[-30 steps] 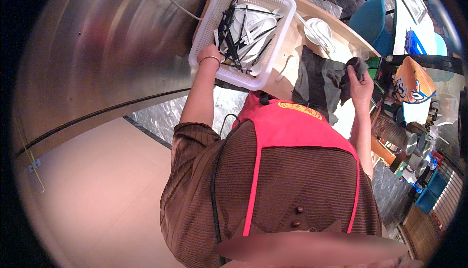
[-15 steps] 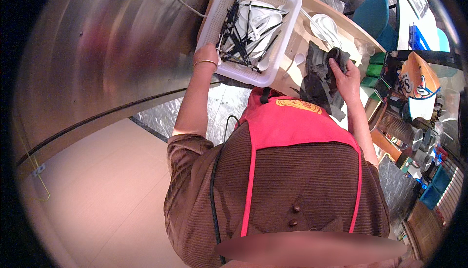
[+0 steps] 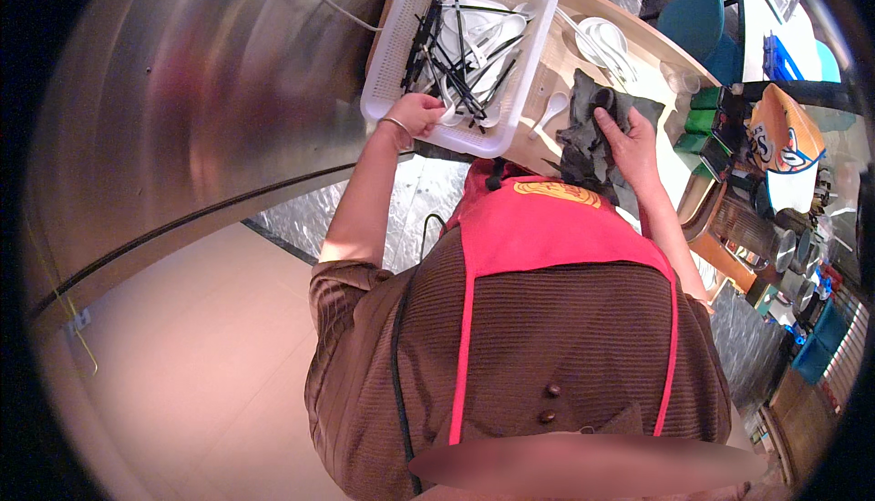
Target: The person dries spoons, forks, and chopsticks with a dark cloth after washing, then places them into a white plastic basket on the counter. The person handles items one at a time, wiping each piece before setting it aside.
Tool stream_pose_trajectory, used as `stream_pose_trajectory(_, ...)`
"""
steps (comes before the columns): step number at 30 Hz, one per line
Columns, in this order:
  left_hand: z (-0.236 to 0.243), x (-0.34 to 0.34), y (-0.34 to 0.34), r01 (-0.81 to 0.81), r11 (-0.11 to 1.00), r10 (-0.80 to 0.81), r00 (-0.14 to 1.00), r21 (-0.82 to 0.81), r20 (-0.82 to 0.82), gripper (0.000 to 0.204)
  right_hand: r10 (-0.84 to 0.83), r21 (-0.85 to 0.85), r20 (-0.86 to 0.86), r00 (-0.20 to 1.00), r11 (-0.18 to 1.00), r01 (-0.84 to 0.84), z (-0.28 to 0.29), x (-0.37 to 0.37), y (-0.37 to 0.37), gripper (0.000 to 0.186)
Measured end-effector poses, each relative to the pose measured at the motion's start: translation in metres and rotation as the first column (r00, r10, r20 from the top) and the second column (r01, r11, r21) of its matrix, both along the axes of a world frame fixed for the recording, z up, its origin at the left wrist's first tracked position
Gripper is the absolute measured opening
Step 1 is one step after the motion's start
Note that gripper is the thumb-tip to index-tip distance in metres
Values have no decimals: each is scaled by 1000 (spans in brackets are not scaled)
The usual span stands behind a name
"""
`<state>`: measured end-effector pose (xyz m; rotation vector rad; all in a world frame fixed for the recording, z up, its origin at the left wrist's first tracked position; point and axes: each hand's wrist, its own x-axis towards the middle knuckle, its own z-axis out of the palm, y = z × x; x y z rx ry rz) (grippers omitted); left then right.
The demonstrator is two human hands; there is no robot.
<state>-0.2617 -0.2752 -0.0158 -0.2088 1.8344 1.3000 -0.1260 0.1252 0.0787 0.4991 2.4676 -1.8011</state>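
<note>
A white plastic basket (image 3: pixel 381 68) holds black-and-white chopsticks (image 3: pixel 428 41), white plates and several white spoons. Reaching over its near left corner, my left hand (image 3: pixel 417 116) has its fingers closed at a white soup spoon (image 3: pixel 447 111); part of the grip is hidden. My right hand (image 3: pixel 631 147) grasps a dark grey cloth (image 3: pixel 583 141), bunched under the thumb and spread over the table's near side. Between basket and cloth, another white spoon (image 3: pixel 550 111) lies on the wooden table (image 3: pixel 540 147).
White bowls (image 3: pixel 602 42) with chopsticks across them stand behind the cloth. A clear glass (image 3: pixel 682 80) and green boxes (image 3: pixel 706 123) are to the right. A metal wall (image 3: pixel 228 72) rises on the left, and a teal chair (image 3: pixel 693 13) stands beyond the table.
My left hand has moved from the basket's left rim rightward, over its near corner to a spoon. My right hand has shifted slightly left with the cloth, uncovering more tabletop on its right.
</note>
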Motion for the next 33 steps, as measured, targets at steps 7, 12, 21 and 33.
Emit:
stream_pose_trajectory(7,13,70,84,-369,841,251,914,396,319,17,82,-300,135,987,953,-38,0,-1,-14,42)
stream_pose_trajectory(12,31,100,147,-274,884,303,953,378,-18,21,174,-214,401,900,972,-92,8,2,-36,56)
stream_pose_trajectory(21,37,104,207,180,927,-70,945,328,-320,23,-5,-21,208,978,1000,10,5,53,79,21)
stream_pose_trajectory(33,-63,63,346,181,756,-655,188,-630,-732,24,-310,-151,230,923,925,348,4,183,131,24)
